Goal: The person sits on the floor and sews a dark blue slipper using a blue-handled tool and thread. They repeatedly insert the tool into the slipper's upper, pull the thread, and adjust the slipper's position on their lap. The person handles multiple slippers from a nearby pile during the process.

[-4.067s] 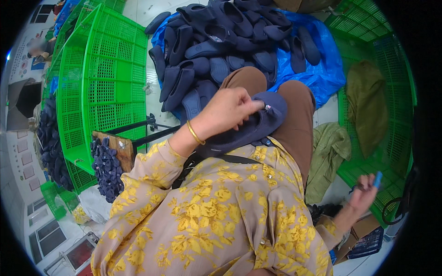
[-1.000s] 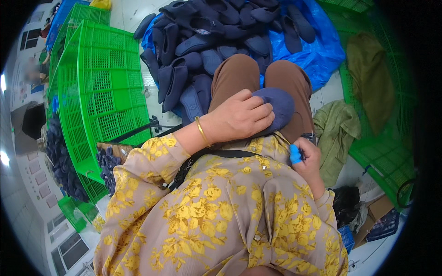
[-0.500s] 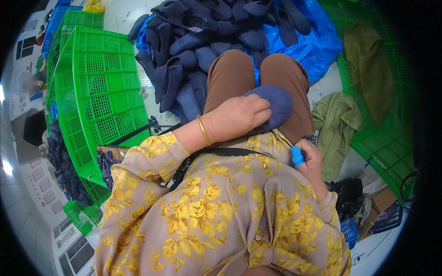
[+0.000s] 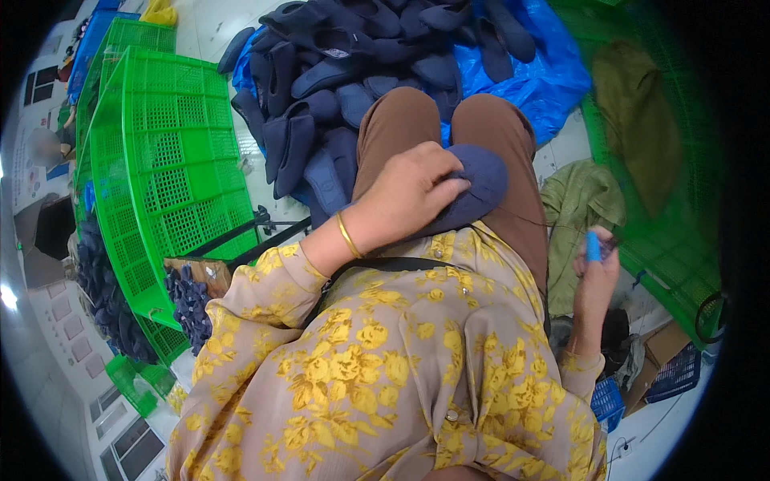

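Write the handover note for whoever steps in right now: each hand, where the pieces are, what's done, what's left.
Left hand: pressed on a dark blue shoe piece lying on the lap, fingers gripping its edge.
Right hand: raised at the right side, holding a small blue tool; a thin thread seems to run from it toward the lap.
Pile of dark blue pieces lies ahead on the blue tarp; green crates stand to the left.
Done: cannot tell from here.
Left: the lap piece is in hand; the pile looks unworked.

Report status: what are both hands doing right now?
Left hand pressing dark navy fabric shoe piece on lap. Right hand holds small blue tool. Nothing blocking.
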The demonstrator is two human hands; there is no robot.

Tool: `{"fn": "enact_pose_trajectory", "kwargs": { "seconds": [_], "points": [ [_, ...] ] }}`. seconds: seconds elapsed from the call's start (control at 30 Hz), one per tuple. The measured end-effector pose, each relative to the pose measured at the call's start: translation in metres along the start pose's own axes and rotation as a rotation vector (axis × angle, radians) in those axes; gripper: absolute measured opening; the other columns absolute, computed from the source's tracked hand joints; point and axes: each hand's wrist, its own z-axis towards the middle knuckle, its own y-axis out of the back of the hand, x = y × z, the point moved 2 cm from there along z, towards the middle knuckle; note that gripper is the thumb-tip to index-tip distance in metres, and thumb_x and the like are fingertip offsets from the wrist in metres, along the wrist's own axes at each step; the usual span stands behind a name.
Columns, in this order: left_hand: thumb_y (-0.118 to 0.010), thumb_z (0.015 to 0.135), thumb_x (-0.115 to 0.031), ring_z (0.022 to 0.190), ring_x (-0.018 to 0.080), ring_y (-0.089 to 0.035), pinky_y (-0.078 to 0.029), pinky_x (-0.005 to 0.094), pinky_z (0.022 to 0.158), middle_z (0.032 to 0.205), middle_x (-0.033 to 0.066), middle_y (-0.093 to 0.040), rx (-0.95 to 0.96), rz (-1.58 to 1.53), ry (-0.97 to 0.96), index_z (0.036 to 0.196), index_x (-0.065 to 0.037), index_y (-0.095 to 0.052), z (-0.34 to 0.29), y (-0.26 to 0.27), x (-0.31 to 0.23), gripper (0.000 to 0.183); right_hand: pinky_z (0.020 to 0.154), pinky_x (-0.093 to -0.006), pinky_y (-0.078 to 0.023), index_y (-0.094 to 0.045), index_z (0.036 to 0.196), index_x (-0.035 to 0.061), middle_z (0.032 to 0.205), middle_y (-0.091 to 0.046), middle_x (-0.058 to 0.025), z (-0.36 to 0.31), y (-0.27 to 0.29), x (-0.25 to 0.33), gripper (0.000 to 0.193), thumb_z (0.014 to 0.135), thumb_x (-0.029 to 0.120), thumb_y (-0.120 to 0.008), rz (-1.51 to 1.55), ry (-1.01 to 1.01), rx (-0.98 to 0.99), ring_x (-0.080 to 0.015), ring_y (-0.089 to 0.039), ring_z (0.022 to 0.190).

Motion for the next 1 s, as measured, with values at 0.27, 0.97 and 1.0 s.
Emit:
{"fn": "enact_pose_trajectory", "kwargs": {
  "seconds": [0.27,0.97,1.0],
  "points": [
    [-0.069,0.090,-0.017,0.071,0.0064,-0.060,-0.050,0.0220,0.065,0.081,0.0012,-0.065,0.077,-0.331,0.350,0.094,0.001,-0.067,0.003,0.001,0.015,0.019,0.057,-0.0203,-0.038,-0.068,0.100,0.0013,0.081,-0.060,0.0061,-0.029,-0.127,0.036,0.012,0.093,0.007,-0.060,-0.053,0.015,0.588,-0.0017,-0.047,0.065],
    [-0.069,0.090,-0.016,0.071,0.0058,-0.061,-0.050,0.0208,0.065,0.081,0.0007,-0.067,0.078,-0.385,0.455,0.096,0.000,-0.067,0.000,0.002,0.015,0.017,0.077,-0.0255,-0.048,-0.064,0.104,0.0014,0.092,-0.069,-0.0075,-0.025,-0.141,0.031,0.017,0.090,-0.001,-0.054,-0.298,0.283,0.636,-0.0104,-0.061,0.083],
    [-0.069,0.090,-0.016,0.071,0.0057,-0.061,-0.050,0.0208,0.065,0.080,0.0006,-0.067,0.078,-0.366,0.447,0.096,0.000,-0.067,0.000,0.003,0.014,0.017,0.078,-0.0255,-0.049,-0.064,0.104,0.0014,0.093,-0.068,-0.0074,-0.025,-0.142,0.033,0.017,0.091,-0.001,-0.054,-0.308,0.275,0.638,-0.0105,-0.062,0.085]
  ]
}}
